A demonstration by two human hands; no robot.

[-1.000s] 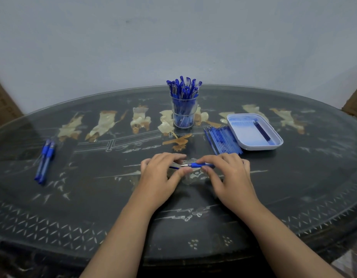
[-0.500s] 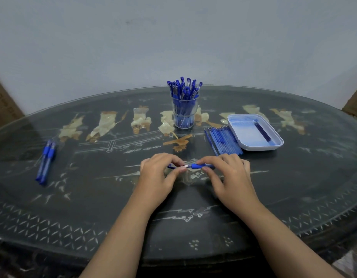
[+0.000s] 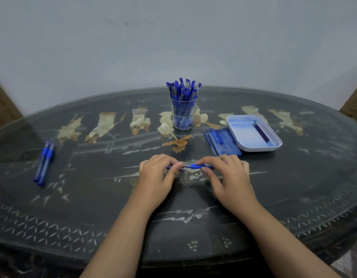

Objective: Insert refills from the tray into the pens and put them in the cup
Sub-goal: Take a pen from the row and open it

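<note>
Pale grey wall [image 3: 173, 37] backs a dark, glass-covered oval tabletop [image 3: 93, 197] inlaid with pale figures. Lettering on a cardboard box [image 3: 3, 109] at 10 o'clock is too blurred to read. At centre, the left hand [image 3: 156, 175] pinches the tip end of a blue pen [image 3: 197, 166], and the right hand [image 3: 227, 177] keeps a closed grip on its barrel. The pen's long axis runs 9 to 3 o'clock, tip toward 9. At 12 o'clock stands the cup [image 3: 182, 115], full of pens. At 2 o'clock sits the tray [image 3: 248, 135] holding one dark refill [image 3: 261, 132], with loose refills [image 3: 223, 140] just beside it. Two pens [image 3: 44, 163] lie at 9 o'clock.
</note>
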